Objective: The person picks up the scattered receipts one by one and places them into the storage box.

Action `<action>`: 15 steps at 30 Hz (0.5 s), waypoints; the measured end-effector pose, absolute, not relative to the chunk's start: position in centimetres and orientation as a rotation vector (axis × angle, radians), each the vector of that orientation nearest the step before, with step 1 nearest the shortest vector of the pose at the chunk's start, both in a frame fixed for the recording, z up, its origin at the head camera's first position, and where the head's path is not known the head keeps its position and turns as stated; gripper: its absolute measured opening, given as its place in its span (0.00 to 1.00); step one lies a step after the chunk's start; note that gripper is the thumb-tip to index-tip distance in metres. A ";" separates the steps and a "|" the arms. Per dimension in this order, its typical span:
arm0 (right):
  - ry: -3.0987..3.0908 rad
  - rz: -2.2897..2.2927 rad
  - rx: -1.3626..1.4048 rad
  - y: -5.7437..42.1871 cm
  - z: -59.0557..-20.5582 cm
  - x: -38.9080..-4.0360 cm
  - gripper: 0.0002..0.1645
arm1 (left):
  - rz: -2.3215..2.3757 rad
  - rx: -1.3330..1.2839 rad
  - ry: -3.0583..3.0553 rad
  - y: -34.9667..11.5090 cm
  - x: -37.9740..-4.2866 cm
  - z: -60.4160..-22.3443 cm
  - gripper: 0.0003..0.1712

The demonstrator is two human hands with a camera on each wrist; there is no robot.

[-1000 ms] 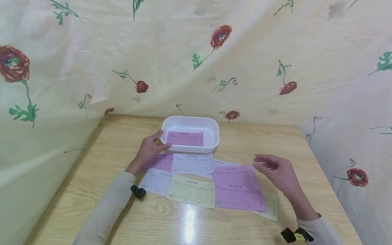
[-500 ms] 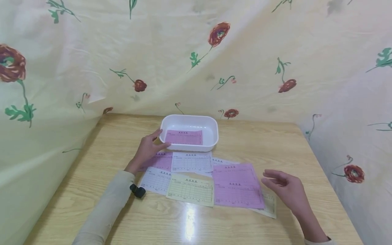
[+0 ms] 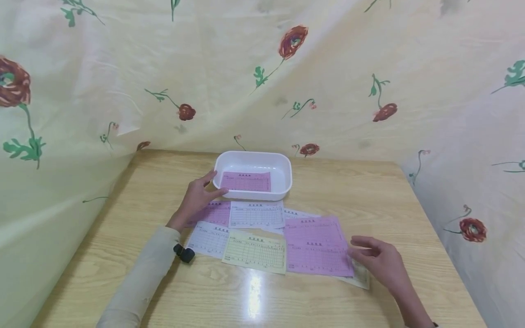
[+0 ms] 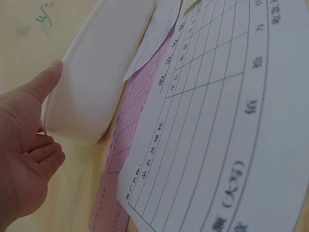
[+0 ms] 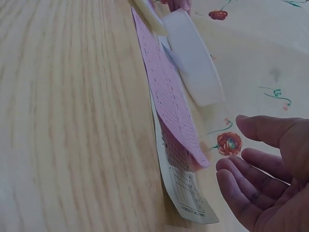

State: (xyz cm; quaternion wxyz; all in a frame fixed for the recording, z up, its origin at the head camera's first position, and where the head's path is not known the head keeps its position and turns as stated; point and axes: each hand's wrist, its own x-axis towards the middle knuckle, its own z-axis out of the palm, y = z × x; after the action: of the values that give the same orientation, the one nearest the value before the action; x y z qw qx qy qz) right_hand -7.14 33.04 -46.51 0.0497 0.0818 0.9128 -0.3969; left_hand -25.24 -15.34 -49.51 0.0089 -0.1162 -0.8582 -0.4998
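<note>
My left hand (image 3: 196, 198) holds the near left corner of a white plastic tray (image 3: 285, 182), thumb at the front rim and fingers at the left side. In the left wrist view the thumb lies against the tray's wall (image 4: 91, 87). A pink receipt slip (image 3: 246, 181) lies in the tray. My right hand (image 3: 383, 262) hovers by the right edge of the overlapping pink receipt slips (image 3: 317, 248), fingers loosely bent and holding nothing. The right wrist view has a gap between the fingertips and the papers. A pale yellow receipt slip (image 3: 361, 275) is partly covered by the pink ones.
In front of the tray lie more overlapping slips: a pink one (image 3: 215, 214), white ones (image 3: 256, 215) (image 3: 209, 239) and a yellow one (image 3: 255, 253). The wooden table (image 3: 197, 296) backs onto a flowered cloth (image 3: 229, 68), which also hangs at both sides.
My right hand has moved down and right from the top of the pink slips, then slightly back left to their right edge. The left hand stays at the tray.
</note>
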 end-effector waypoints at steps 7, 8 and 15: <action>2.757 -1.201 0.265 33.0 -47.1 -7.1 0.37 | -1.545 -0.353 -2.681 -15.3 -25.3 -49.4 0.53; 2.754 -1.205 0.266 33.0 -47.2 -7.1 0.37 | -1.546 -0.348 -2.683 -15.3 -25.3 -49.5 0.53; 2.746 -1.200 0.266 32.8 -47.6 -7.2 0.35 | -1.559 -0.338 -2.687 -15.3 -25.4 -49.5 0.54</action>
State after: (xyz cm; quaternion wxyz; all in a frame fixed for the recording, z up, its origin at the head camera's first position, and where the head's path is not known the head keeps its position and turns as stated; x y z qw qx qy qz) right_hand -7.20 32.81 -47.58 0.0664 0.0882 0.9107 -0.3981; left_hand -25.41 -15.32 -49.45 0.0085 -0.1080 -0.8599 -0.4988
